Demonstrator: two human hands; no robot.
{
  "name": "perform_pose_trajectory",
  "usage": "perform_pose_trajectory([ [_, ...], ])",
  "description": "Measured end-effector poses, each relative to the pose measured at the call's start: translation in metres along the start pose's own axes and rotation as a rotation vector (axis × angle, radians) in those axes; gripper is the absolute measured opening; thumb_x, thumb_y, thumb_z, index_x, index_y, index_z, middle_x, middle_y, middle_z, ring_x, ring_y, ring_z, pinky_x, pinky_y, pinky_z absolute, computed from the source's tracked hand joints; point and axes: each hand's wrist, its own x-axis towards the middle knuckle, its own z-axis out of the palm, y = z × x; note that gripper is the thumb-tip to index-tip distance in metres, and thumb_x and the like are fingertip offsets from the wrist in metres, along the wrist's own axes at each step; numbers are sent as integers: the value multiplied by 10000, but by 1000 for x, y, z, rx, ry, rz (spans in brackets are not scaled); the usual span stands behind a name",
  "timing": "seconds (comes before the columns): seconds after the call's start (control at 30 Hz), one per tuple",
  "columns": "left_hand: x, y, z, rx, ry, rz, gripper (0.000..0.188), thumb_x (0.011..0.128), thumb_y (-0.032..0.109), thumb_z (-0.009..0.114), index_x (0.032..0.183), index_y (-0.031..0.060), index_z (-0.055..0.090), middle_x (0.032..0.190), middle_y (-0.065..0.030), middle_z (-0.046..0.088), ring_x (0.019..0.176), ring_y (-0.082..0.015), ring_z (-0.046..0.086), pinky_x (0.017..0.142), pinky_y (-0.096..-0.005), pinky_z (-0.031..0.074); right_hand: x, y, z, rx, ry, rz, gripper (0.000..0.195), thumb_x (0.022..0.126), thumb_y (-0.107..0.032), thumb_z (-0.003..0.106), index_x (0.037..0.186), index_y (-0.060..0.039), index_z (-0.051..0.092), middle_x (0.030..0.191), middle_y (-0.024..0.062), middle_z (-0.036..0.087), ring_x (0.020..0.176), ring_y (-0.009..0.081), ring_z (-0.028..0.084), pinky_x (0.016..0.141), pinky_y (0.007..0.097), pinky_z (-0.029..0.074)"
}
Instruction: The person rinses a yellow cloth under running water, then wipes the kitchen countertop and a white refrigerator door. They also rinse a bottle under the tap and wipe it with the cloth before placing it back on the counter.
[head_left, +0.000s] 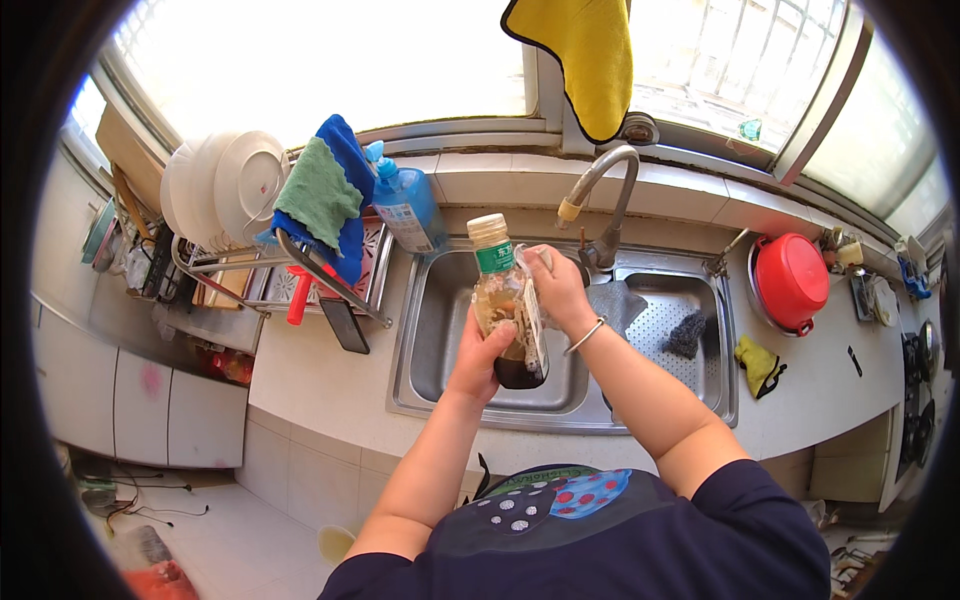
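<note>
Above the left basin of the steel sink (418, 337), a clear plastic bottle (491, 300) is held slightly tilted. It has a whitish cap, a green label (495, 259) bearing writing, dark liquid at its base and foam on its inner wall. My left hand (480, 352) grips the lower body, thumb across the front. My right hand (559, 289), with a bangle at the wrist, pinches a pale, film-like strip (534, 322) that runs down the bottle's right side. Whether this strip is part of the bottle's wrapper is unclear.
A curved faucet (626, 187) rises behind the sink. The right basin holds a dark mesh scrubber (684, 335) and a grey cloth (611, 304). Leftward stand a blue pump bottle (409, 206), a dish rack (225, 262) and a phone (345, 326). A red basin (795, 277) sits right.
</note>
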Motion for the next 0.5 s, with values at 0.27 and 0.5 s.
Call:
perform_pose_trajectory([
  [0.27,27,-39,-31,135,210,-32,609,814,106,733,1326,70,405,1186,-56,565,1090,-170,560,955,-338,457,73,103,-74,-496,138,98,503,904,-253,616,1317,12,506,1252,247,578,1186,366,542,992,391,425],
  [0.5,60,-66,-32,216,272,-10,623,781,57,751,1294,58,398,1192,-69,554,1092,-162,552,955,-331,451,42,106,-85,-460,-114,154,395,945,-222,581,1272,-3,551,1006,130,682,879,206,659,797,330,519],
])
